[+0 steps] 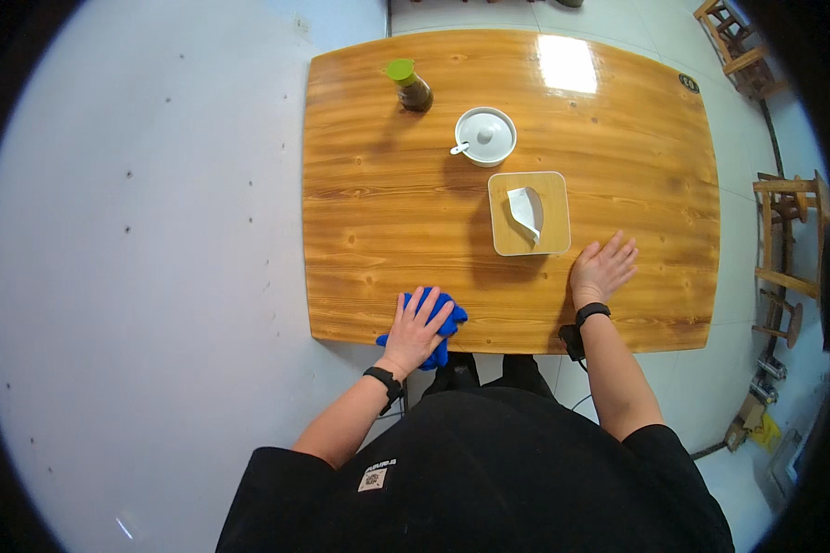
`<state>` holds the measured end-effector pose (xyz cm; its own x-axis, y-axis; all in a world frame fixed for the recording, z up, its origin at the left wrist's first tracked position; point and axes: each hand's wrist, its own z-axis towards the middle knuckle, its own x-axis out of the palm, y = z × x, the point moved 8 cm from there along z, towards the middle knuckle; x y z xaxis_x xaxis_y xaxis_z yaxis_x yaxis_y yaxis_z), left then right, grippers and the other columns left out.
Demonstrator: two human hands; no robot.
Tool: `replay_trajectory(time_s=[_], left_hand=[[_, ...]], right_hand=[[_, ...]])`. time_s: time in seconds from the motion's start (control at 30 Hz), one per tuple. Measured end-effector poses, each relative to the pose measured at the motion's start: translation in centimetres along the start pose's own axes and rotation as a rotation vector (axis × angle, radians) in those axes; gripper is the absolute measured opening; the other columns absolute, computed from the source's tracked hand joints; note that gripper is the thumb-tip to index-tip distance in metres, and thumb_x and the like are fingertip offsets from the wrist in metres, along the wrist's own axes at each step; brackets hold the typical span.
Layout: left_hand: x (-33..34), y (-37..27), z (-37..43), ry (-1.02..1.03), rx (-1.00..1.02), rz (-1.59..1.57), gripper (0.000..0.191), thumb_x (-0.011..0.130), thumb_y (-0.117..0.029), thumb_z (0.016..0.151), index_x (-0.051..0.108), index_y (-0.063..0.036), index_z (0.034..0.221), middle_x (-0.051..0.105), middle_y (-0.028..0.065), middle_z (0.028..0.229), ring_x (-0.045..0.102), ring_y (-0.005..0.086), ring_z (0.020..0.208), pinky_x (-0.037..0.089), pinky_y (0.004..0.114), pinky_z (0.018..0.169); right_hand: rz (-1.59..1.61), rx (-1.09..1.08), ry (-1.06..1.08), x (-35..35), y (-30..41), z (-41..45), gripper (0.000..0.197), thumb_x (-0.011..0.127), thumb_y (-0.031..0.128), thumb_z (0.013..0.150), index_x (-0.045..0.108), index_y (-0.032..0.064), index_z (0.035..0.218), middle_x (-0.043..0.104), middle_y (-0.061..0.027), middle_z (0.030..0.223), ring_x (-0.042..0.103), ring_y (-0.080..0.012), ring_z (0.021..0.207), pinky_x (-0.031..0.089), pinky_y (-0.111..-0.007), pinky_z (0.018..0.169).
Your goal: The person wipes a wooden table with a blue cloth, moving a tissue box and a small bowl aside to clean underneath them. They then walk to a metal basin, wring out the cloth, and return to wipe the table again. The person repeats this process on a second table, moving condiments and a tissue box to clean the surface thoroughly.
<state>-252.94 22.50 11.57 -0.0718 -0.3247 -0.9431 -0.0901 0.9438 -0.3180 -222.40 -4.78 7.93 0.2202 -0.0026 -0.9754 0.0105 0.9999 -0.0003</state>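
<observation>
My left hand [413, 339] lies with spread fingers on a crumpled blue cloth [458, 316] at the near edge of the wooden table [401, 228]; part of the cloth hangs at the edge. To the right, my right hand [602, 272] rests on the tabletop, fingers apart and holding nothing. Just beyond it, towards the middle, stands a tissue box [557, 214] with a wooden lid and a white tissue sticking out. Behind the box is a white lidded ceramic pot [485, 135] with a small spoon handle showing. A glass bottle [415, 93] with a green cap and dark contents stands at the far left.
A pale wall [200, 276] runs along the table's left side. Wooden stools [788, 280] stand on the tiled floor to the right, with more wooden furniture [743, 59] at the upper right. Small boxes and a yellow bag [766, 433] lie at the lower right.
</observation>
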Motion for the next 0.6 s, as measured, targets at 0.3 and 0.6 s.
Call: replay_trajectory(time_s=[0.3, 0.6], left_hand=[[-5.6, 21.4, -2.6, -0.386, -0.603, 0.302, 0.061, 0.065, -0.039, 0.105, 0.052, -0.0151, 0.159, 0.039, 0.0232, 0.17, 0.035, 0.0475, 0.155, 0.031, 0.066, 0.124], [2.5, -9.1, 8.1, -0.142, -0.04, 0.05, 0.068, 0.077, -0.037, 0.09, 0.059, -0.0179, 0.153, 0.043, 0.0173, 0.168, 0.038, 0.0423, 0.156, 0.027, 0.068, 0.126]], right_hand=[[0.044, 0.022, 0.068, 0.1, 0.7, 0.2, 0.071, 0.045, 0.043, 0.108, 0.038, 0.0069, 0.168, 0.034, -0.0256, 0.173, 0.027, -0.0424, 0.163, 0.019, -0.064, 0.13], [0.079, -0.006, -0.088, 0.8, 0.1, 0.6, 0.071, 0.048, 0.043, 0.106, 0.041, 0.0069, 0.167, 0.034, -0.0258, 0.173, 0.029, -0.0434, 0.162, 0.02, -0.064, 0.13]])
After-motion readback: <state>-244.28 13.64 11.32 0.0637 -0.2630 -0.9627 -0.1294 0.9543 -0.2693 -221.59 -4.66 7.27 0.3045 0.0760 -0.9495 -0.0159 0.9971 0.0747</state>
